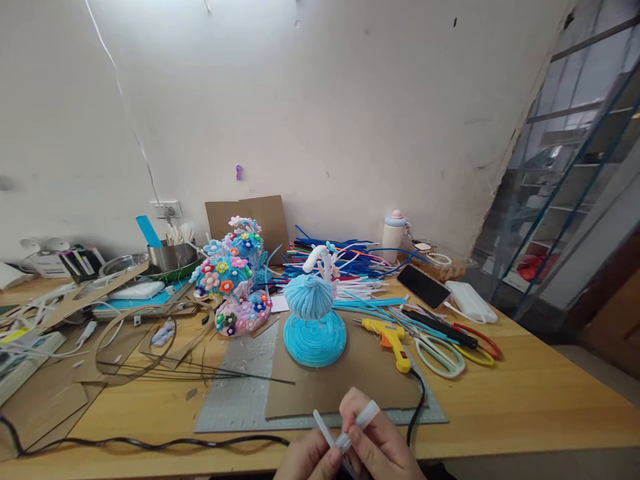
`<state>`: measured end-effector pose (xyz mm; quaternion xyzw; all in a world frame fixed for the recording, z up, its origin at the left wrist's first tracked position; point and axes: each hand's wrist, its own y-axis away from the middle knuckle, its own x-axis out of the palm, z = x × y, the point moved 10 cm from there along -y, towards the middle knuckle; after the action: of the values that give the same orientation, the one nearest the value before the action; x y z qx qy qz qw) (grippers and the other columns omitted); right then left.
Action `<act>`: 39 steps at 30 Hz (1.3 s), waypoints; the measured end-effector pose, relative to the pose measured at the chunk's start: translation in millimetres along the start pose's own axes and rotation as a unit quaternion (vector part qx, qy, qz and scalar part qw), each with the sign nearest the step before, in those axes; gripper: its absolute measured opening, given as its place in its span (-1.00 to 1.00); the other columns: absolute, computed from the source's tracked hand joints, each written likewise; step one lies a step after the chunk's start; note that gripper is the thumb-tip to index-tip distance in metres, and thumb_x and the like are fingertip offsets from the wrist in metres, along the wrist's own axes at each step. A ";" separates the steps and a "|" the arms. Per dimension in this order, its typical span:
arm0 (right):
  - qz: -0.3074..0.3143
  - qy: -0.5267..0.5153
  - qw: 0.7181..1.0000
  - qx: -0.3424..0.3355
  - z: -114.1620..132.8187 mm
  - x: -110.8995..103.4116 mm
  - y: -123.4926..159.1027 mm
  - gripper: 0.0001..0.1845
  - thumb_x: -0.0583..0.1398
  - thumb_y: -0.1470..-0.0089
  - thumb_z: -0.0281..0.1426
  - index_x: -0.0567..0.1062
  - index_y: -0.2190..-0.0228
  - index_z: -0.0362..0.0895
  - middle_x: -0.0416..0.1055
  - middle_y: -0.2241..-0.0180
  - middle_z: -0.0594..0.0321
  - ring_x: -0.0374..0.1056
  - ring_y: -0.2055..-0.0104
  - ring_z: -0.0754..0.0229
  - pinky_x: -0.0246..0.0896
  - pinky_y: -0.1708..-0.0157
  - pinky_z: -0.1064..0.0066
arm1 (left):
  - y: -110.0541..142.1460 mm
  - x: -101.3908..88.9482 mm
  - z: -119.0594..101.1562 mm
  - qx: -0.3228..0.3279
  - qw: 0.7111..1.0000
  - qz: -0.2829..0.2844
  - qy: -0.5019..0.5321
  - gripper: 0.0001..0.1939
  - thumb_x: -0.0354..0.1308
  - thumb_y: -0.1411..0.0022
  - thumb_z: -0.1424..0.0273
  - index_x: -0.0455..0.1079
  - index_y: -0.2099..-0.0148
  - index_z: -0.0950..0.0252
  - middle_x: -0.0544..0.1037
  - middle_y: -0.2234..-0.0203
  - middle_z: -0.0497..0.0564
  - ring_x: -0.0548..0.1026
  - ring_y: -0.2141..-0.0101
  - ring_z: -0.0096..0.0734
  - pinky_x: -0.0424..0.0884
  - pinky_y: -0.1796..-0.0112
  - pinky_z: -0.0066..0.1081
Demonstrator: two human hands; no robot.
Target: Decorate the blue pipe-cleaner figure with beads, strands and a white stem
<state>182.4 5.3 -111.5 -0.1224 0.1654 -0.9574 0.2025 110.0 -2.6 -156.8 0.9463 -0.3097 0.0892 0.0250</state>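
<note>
Low at the table's front edge, my left hand [306,459] and my right hand [376,440] are closed together on a white pipe cleaner [361,421]. Its two ends stick up between my fingers. Just beyond them, a blue pipe-cleaner mushroom shape [314,319] with a white curl on top stands on a brown cardboard sheet [350,380]. A yellow glue gun [393,341] lies to the right of it, its black cord [419,393] running toward my right hand.
A grey cutting mat [240,393] lies under the cardboard. Flowered pipe-cleaner pieces [230,277] stand at back left. Loose pipe cleaners [345,260], scissors [443,357], a phone [424,285] and a bottle [394,237] fill the right. Cardboard scraps [45,400] and a black cable [150,443] lie left.
</note>
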 end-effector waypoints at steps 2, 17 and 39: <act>-0.011 0.015 1.000 0.007 -0.6 -3.0 0.7 -0.65 0.09 -0.22 -0.07 0.31 0.37 -0.10 0.15 0.41 0.33 0.14 0.45 0.33 0.12 0.43 0.46 | -2.0 -4.9 1.5 0.015 1.000 -0.015 0.013 -0.58 0.16 -0.20 0.00 0.25 0.22 0.28 0.29 0.47 -0.10 0.26 0.45 -0.51 0.17 0.36 -0.47; 0.025 -0.103 0.954 0.280 -60.2 16.6 9.4 -0.44 0.29 0.13 0.09 0.20 0.44 -0.06 0.22 0.72 0.57 0.04 0.86 0.47 -0.13 0.90 0.67 | -2.0 -10.6 0.1 -0.063 0.992 -0.041 -0.100 -0.56 0.29 -0.09 0.07 0.21 0.27 0.28 0.44 0.41 -0.04 0.39 0.40 -0.41 0.20 0.37 -0.46; 0.111 -0.091 0.964 0.225 -42.3 19.0 5.3 -0.40 0.31 0.13 0.09 0.33 0.34 -0.15 0.23 0.58 0.43 0.04 0.58 0.43 -0.13 0.58 0.56 | -7.9 21.2 -17.1 -0.168 0.973 0.069 0.143 -0.47 0.34 0.03 -0.04 0.43 0.35 0.38 0.33 0.67 -0.11 0.15 0.66 -0.63 -0.06 0.55 -0.51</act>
<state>154.6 3.8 -148.9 -0.1407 -0.0608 -0.9264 0.3441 128.8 -6.8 -136.0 0.8824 -0.3780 0.1718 0.2213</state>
